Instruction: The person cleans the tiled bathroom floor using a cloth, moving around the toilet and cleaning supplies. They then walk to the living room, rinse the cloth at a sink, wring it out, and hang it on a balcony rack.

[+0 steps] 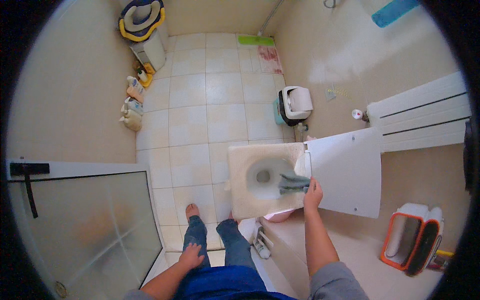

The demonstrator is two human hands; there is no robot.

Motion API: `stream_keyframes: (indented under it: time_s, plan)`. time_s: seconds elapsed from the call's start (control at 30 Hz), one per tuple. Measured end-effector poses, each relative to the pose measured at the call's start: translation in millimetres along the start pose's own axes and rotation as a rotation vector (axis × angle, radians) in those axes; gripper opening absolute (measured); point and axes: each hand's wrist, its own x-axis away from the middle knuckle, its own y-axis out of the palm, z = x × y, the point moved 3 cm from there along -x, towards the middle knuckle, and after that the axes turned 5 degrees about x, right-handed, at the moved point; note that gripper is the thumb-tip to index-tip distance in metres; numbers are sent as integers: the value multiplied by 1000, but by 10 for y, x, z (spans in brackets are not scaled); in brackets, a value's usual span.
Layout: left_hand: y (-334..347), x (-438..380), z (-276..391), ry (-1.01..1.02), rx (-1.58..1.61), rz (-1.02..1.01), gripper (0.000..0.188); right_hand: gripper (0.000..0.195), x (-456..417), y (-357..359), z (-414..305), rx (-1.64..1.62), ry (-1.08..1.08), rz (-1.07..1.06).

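Note:
My right hand (313,194) grips a grey-green cloth (294,183) by one end, and the rest of it hangs over the right side of the toilet bowl (257,193). A light cream cover lies on the toilet seat (240,165). To the right, the white toilet lid (345,172) stands raised behind my right hand. My left hand (192,255) rests near my left thigh, against the jeans, with nothing seen in it; its fingers are slightly apart.
A bin with a paper roll (297,105) stands beyond the toilet. Bottles (132,119) line the left wall. A green squeegee or mop head (256,40) is at the far wall. A frosted glass door (93,225) is at left, an orange-rimmed holder (401,240) at right.

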Motion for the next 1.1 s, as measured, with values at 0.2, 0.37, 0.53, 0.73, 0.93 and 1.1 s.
stream_keyframes:
  time_s: [0.2, 0.37, 0.53, 0.73, 0.93, 1.1]
  plan:
    - [59, -306, 465, 116, 55, 24, 57, 29, -77, 70, 211, 1, 38, -169]
    - [48, -380, 653, 125, 102, 37, 55, 27, -78, 160, 265, 115, 32, -374]
    - [-12, -366, 489, 34, 25, -25, 56, 26, -115, 254, 259, 200, -135, -301]
    - [-60, -304, 307, -54, 50, -16, 54, 25, -96, 134, -4, 67, -99, -293]
    - [3, -306, 270, -88, 67, -25, 55, 31, -109, 67, 8, 25, 37, -264]
    - [12, -252, 269, -75, 52, -19, 54, 37, -92, 119, 174, 28, -13, -364]
